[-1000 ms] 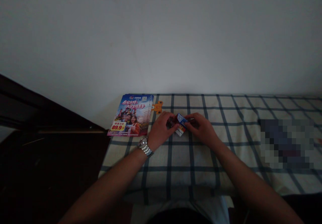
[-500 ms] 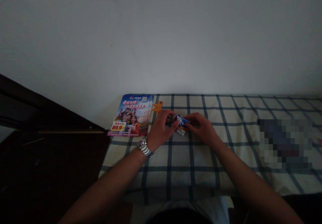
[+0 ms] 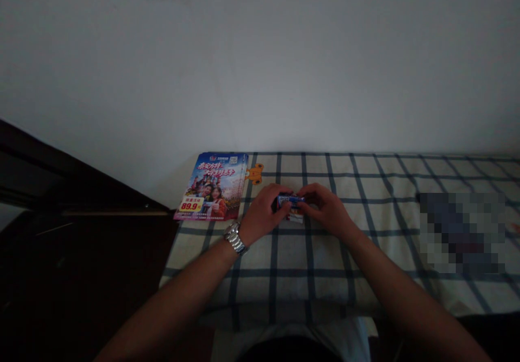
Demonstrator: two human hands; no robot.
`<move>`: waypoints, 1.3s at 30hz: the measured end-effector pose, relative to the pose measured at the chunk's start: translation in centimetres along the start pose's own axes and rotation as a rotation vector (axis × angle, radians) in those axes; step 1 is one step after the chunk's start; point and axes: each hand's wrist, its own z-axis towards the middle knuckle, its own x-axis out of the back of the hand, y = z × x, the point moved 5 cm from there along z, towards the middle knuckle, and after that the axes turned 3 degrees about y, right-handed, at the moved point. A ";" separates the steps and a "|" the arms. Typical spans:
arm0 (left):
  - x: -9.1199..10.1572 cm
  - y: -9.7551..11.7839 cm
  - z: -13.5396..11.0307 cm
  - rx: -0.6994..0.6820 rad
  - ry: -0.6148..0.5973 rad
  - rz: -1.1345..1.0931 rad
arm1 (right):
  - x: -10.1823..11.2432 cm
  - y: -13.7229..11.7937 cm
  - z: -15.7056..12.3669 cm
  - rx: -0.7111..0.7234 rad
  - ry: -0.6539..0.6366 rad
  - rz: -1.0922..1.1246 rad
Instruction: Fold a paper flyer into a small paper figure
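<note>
**Folded paper (image 3: 293,199) was pinched just below mid-frame, with both sides covered**

And there it was, just below and right of the frame's centre: a small printed piece, blue along its top, with white showing underneath! The left hand (image 3: 263,209) had it by the left side, thumb laid across the near face and the fingers curled around behind. Over on the other end, the right hand (image 3: 328,208) matched it, grasping the right side between thumb and forefinger. Both hands were firmly occupied, fingertips close together, so part of the paper was hidden and its exact folds were too small to make out.

A silver watch (image 3: 234,238) gleamed on the left wrist. Below, the checked surface (image 3: 289,264) ran from left of centre all the way to the right edge, pale with dark lines crossing it.

Now to the left of the hands: a stack of flyers (image 3: 213,186), bright blue and pink, lying near the left hand with a yellow price label at its lower left. Just beside its right edge sat an orange bear figure (image 3: 255,174); print or object, you could not tell. Far right, a pixelated patch (image 3: 463,232) masked something dark. The plain wall (image 3: 284,69) filled the top of the frame, while deep shadow took the lower left.
</note>
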 end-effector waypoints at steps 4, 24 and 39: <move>0.0 -0.1 0.0 0.018 -0.002 -0.005 | -0.1 0.2 0.0 -0.027 0.017 0.026; 0.3 0.4 -0.1 -0.008 0.045 0.035 | -0.1 0.5 -0.1 -0.116 0.038 -0.029; 0.3 0.4 0.0 -0.023 0.049 0.025 | 0.3 0.7 0.0 -0.125 0.058 -0.061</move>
